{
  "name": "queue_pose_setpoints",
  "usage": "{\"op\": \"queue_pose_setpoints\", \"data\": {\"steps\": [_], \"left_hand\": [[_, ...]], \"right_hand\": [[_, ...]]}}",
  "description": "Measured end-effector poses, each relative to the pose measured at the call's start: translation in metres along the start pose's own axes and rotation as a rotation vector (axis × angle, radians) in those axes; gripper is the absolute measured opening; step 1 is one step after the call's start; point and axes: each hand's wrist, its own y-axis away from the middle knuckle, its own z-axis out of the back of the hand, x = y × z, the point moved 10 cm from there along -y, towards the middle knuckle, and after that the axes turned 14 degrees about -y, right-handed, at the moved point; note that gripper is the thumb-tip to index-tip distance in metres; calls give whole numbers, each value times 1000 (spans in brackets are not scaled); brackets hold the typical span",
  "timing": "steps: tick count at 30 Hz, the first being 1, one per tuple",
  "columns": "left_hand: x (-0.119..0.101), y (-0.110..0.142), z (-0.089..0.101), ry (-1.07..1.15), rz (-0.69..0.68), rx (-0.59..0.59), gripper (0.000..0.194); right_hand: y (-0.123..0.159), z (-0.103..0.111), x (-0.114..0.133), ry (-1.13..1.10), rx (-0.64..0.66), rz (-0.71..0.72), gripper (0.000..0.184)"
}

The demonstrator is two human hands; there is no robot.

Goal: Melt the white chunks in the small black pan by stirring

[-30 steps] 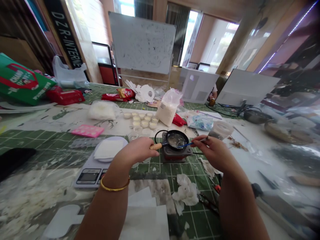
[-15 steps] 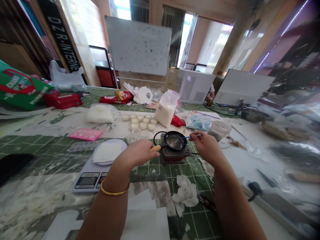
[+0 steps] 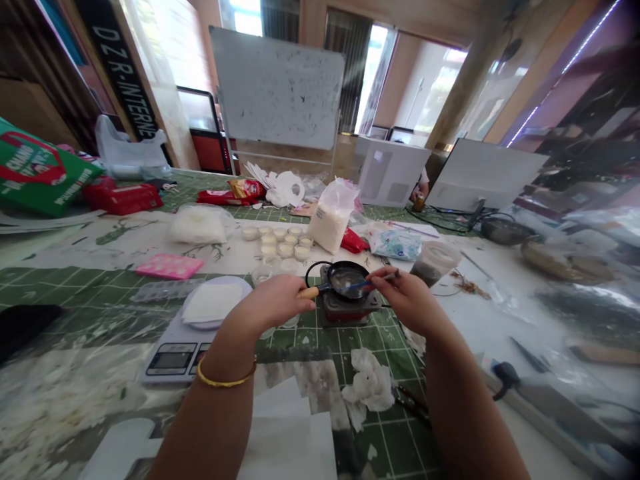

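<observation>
My left hand [image 3: 280,300] is closed round the wooden handle of a small black frying pan [image 3: 371,267]. The pan rests on a small electric hot plate [image 3: 350,311] and holds a shiny, partly clear layer with pale bits. Between the closed fingers of my right hand [image 3: 403,287] is a thin blue stick [image 3: 361,285], its kind unclear, with its far end down in the pan. Left of the pan stands a white kitchen scale [image 3: 173,360] with a stack of white sheets on its plate. Several small clear cups [image 3: 287,249] of pale material stand behind.
A bag of white granules [image 3: 331,223] stands behind the pan. To the right is a clear plastic cup [image 3: 436,261] with dark contents. Crumpled tissue [image 3: 371,381] lies in front, a pink mould [image 3: 170,266] at left, and a power strip [image 3: 545,413] at right.
My right hand has moved slightly left and down, bringing the blue stick further over the pan at a changed slant. My left hand still holds the handle.
</observation>
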Motion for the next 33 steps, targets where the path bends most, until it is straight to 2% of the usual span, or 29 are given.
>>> {"op": "queue_pose_setpoints", "data": {"steps": [3,5,8,12,14,17,19,21,23,26,28,30,31,33], "left_hand": [[-1,0,-1,6,-20,4,32],[-3,0,-1,0,-32,8,32],[-5,0,2,-24,-36,-14,32],[-10,1,4,-28,-60,-20,31],[-10,1,4,-31,-67,-20,31],[-9,0,3,-33,-59,-26,30],[-8,0,2,-29,-59,-28,30],[-8,0,1,-25,-60,-16,30],[-7,0,0,-22,-57,3,31],[-7,0,-1,-20,-51,4,32],[-8,-1,-1,-19,-57,0,32],[-10,-1,-1,-15,-67,5,32],[-11,-1,-1,-16,-69,6,32],[-11,0,-1,-21,-64,5,32]], "right_hand": [[0,17,-3,113,-148,-29,30],[0,16,-2,142,-120,-16,34],[-1,3,2,58,8,29,34],[-2,20,-10,83,-146,-54,29],[-2,18,-12,94,-108,-50,31],[-5,7,-9,-5,-26,3,29],[-7,11,-11,-43,-93,-9,25],[-8,19,-15,14,-178,-49,25],[-8,17,-15,35,-144,-47,28],[-9,6,-14,-76,-29,-16,28],[-10,12,-19,-105,-72,-47,26],[-9,24,-25,-41,-165,-91,25],[-9,26,-25,-12,-165,-89,26],[-10,21,-22,-26,-84,-66,30]]}}
